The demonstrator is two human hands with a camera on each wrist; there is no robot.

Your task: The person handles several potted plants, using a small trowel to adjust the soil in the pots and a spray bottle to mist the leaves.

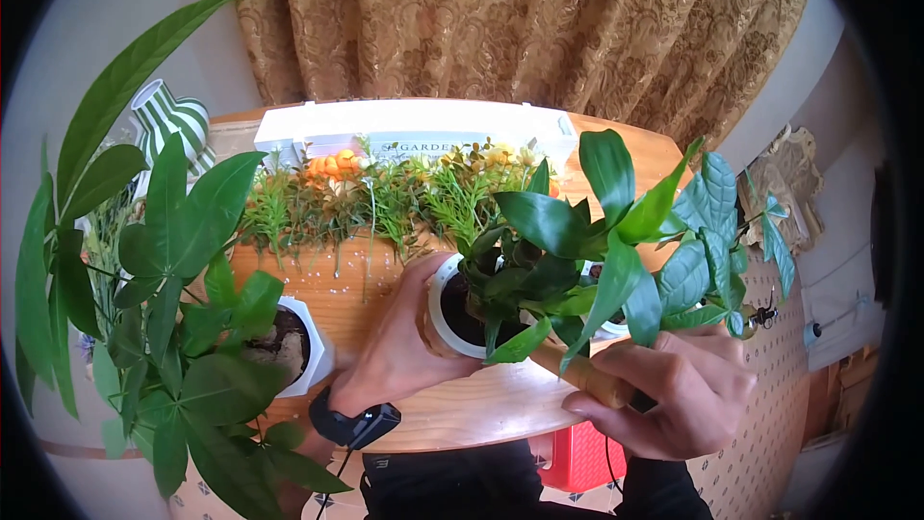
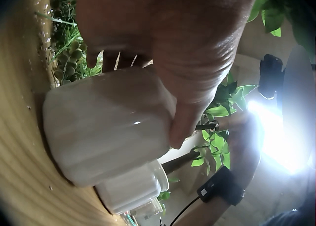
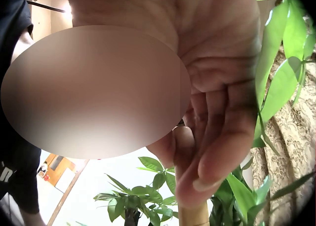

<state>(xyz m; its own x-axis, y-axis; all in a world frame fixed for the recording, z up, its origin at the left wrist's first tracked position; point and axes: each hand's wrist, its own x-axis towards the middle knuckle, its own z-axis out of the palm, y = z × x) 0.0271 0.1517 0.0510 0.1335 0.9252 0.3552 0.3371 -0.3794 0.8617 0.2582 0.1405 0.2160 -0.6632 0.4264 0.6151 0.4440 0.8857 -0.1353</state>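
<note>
My left hand (image 1: pixel 399 347) curves round the side of a white plant pot (image 2: pixel 108 122), thumb and fingers on opposite sides of it. The pot stands on the wooden table, filled with dark soil and a leafy green plant (image 1: pixel 608 178). To its right, my right hand (image 1: pixel 683 390) grips a light wooden handle (image 1: pixel 602 388) that slants toward the pot. Leaves hide the far end of this tool, so I cannot tell its kind. In the right wrist view the fingers curl round the same handle (image 3: pixel 194 216).
A big-leaved plant (image 1: pixel 168 221) in a white angular pot (image 1: pixel 320 356) stands left. Flowers and greenery (image 1: pixel 390 202) lie before a white box (image 1: pixel 414 125) at the back. A striped vase (image 1: pixel 173 125) is behind left. Another white pot (image 2: pixel 131 186) stands beyond the held one. A red stool (image 1: pixel 582 457) is below.
</note>
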